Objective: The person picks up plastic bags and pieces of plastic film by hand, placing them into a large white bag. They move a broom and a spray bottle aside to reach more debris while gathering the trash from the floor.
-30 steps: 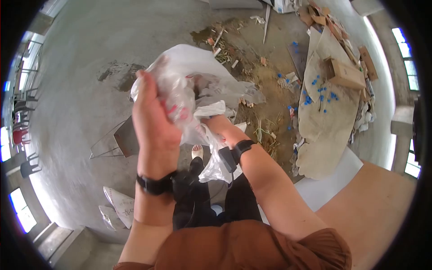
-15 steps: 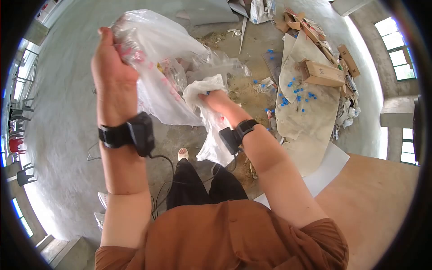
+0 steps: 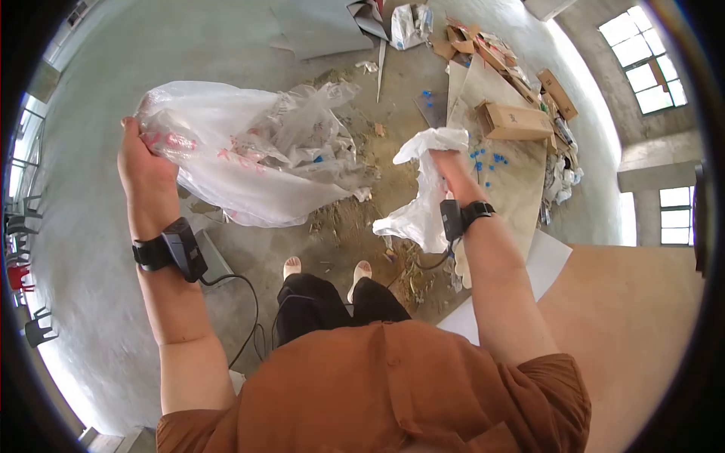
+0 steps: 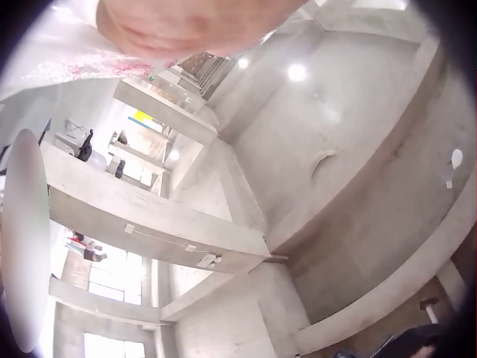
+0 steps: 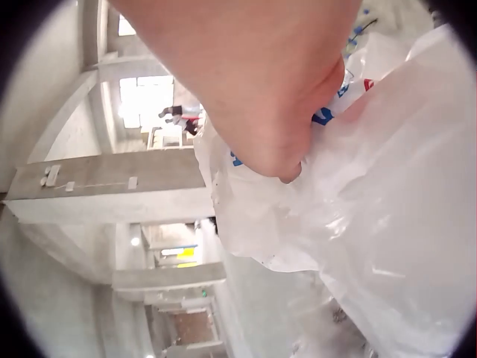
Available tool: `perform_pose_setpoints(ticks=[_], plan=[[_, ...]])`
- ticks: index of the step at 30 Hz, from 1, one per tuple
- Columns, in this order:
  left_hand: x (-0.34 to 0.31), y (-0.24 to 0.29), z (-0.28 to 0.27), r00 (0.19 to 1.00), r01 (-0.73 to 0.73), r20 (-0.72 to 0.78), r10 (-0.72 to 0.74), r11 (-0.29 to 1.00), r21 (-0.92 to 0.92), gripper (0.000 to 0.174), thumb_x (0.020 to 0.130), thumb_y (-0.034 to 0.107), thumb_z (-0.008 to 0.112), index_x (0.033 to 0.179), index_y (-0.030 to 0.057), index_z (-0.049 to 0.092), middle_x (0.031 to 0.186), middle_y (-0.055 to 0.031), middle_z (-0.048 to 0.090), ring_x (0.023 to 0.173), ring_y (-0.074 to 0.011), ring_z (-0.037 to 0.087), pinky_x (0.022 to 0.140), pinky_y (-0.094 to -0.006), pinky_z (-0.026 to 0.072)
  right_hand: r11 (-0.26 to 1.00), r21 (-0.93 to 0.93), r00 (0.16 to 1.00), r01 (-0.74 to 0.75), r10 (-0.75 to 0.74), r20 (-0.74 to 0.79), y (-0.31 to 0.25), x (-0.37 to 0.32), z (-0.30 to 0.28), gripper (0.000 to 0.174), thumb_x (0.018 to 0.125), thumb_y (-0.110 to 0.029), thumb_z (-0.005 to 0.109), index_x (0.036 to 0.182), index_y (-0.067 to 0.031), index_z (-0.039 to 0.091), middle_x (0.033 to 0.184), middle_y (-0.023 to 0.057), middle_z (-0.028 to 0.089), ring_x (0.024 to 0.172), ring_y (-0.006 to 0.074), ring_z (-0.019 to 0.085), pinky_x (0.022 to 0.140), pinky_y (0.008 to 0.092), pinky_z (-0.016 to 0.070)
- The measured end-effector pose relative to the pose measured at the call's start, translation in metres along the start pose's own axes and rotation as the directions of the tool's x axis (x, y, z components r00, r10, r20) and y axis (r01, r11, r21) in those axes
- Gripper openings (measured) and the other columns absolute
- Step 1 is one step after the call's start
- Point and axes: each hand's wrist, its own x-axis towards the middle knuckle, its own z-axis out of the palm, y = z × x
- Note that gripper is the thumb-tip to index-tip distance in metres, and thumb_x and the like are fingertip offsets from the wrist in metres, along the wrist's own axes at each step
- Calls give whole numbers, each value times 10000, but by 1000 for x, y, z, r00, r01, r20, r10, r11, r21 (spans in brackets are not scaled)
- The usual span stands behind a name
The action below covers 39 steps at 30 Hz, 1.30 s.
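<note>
My left hand (image 3: 148,167) grips the gathered rim of a large translucent plastic bag (image 3: 249,185) with red print, thumb up. The bag hangs out to the left, its mouth facing right, and crumpled clear plastic (image 3: 306,128) shows inside. At the right, my right hand (image 3: 453,172) holds a smaller white plastic bag (image 3: 423,208) by its upper part. In the right wrist view blue and red lettering shows on this white bag (image 5: 387,186), and its folds hide the fingertips. The left wrist view catches only the hand's edge (image 4: 194,26) and a strip of the printed bag.
Blue bottle caps (image 3: 495,160) lie scattered on a flattened sheet (image 3: 513,204) at the right. Behind them stand an open cardboard box (image 3: 517,121) and a heap of cardboard and plastic waste. A brown board (image 3: 627,325) lies at the lower right. Cables run from both wrist cameras.
The right hand has come away from the large bag's mouth and moved right with the small white bag. The left hand has moved left, spreading the large bag out.
</note>
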Motion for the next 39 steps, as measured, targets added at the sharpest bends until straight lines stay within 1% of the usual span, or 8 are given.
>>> perform_pose_setpoints(ticks=[8,13,15,19,26,31,34,39], plan=[[41,-6,-11,996,81,-23,-82,997,-13,434,999,300,309,1212,-32,491,1218,-183,520,1143,-321,501,1000,-481,395,783,-74,784,-617,620,30,113,-54,142,457,844,-313,562,1229,-68,533,1187,141,581,1068,272,556,854,366,437],[20,14,-11,998,36,42,-42,992,122,459,969,251,337,1363,22,390,1389,-174,398,1289,-321,371,1085,-493,264,831,65,806,-553,553,-212,151,-69,196,449,853,-333,538,1213,-65,544,1168,132,595,1011,297,581,867,362,433],[35,37,-50,954,131,252,-162,982,137,482,947,249,400,1391,68,358,1419,-162,356,1304,-316,354,1086,-482,272,812,-317,871,-490,447,-202,173,-68,212,409,870,-318,532,1193,-68,552,1153,136,599,1008,287,583,848,360,441],[45,49,-96,805,-74,578,-136,943,324,498,928,277,438,1390,104,370,1407,-128,379,1282,-297,394,1009,-463,397,799,-325,824,-506,559,92,186,-51,253,411,871,-326,532,1187,-65,552,1156,146,594,1024,294,573,854,368,438],[39,36,-102,960,-127,279,-3,887,445,537,905,360,462,1369,93,409,1394,-127,396,1257,-291,429,990,-454,417,858,-90,802,-506,507,315,136,-21,354,415,872,-340,532,1177,-59,552,1160,163,586,1053,307,555,864,382,433],[68,37,-144,918,-314,384,98,771,554,526,937,345,422,1387,76,374,1390,-150,399,1268,-292,412,1039,-427,365,859,34,838,-510,488,244,98,5,363,418,874,-349,532,1170,-55,553,1163,175,580,1073,317,542,871,392,429],[119,51,-187,804,207,539,-252,968,143,510,964,338,379,1399,73,346,1382,-163,408,1263,-292,414,1067,-414,323,877,94,875,-472,452,175,55,18,332,420,874,-355,532,1166,-53,553,1165,182,577,1085,322,535,876,398,427],[122,52,-168,979,-21,203,-24,976,217,469,994,323,337,1356,29,389,1206,-155,563,1034,-232,586,856,-330,514,991,-125,989,44,-26,142,28,30,293,375,828,-265,627,1131,-51,573,1109,183,606,1049,341,560,864,383,442]])
